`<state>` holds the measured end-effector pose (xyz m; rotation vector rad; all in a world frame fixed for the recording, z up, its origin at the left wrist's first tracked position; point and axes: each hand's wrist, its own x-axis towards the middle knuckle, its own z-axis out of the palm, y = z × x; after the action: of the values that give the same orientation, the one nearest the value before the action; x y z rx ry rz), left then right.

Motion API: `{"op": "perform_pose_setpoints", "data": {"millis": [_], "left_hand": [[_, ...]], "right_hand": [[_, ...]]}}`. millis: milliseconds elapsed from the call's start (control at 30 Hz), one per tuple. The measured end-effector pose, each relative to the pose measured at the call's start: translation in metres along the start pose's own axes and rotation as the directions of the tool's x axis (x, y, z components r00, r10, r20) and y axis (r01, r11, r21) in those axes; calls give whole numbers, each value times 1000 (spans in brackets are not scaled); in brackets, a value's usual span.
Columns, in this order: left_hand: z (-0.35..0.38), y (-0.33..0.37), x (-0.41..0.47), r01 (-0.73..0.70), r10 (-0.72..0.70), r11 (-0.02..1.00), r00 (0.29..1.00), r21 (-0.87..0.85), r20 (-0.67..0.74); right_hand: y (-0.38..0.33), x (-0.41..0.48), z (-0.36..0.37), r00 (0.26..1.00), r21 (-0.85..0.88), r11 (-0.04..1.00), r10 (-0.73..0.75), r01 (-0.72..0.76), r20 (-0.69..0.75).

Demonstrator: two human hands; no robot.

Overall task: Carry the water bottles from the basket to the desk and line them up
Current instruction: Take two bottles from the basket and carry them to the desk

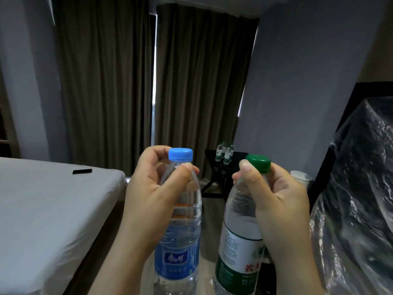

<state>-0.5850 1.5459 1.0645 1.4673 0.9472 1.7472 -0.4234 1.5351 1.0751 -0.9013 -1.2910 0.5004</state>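
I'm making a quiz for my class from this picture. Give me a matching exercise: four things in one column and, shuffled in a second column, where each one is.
Things
1. clear plastic bottle with blue cap
2. clear plastic bottle with green cap
3. flat black rectangular object
4. group of small clear bottles

Places
A. on the white bed
B. gripped by the left hand
C. on the dark desk far back
D. gripped by the right hand

Pairs: 1-B, 2-D, 3-A, 4-C

A blue-capped bottle [177, 258], a green-capped bottle [234, 241], seemingly brown curtains [102, 81].
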Motion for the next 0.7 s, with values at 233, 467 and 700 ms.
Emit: {"op": "perform_pose_setpoints", "data": {"millis": [233,467,700], "left_hand": [[-6,-69,87,26,-26,1000,1000,-7,-3],[11,-128,191,-26,25,998,1000,62,17],[37,-176,295,-58,58,996,998,61,-10]], "right_hand": [[64,68,48,999,-31,999,27,-28,-27],[136,161,81,998,-8,1000,20,-20,-53],[195,263,103,998,-27,1000,-6,5,-59]]}}
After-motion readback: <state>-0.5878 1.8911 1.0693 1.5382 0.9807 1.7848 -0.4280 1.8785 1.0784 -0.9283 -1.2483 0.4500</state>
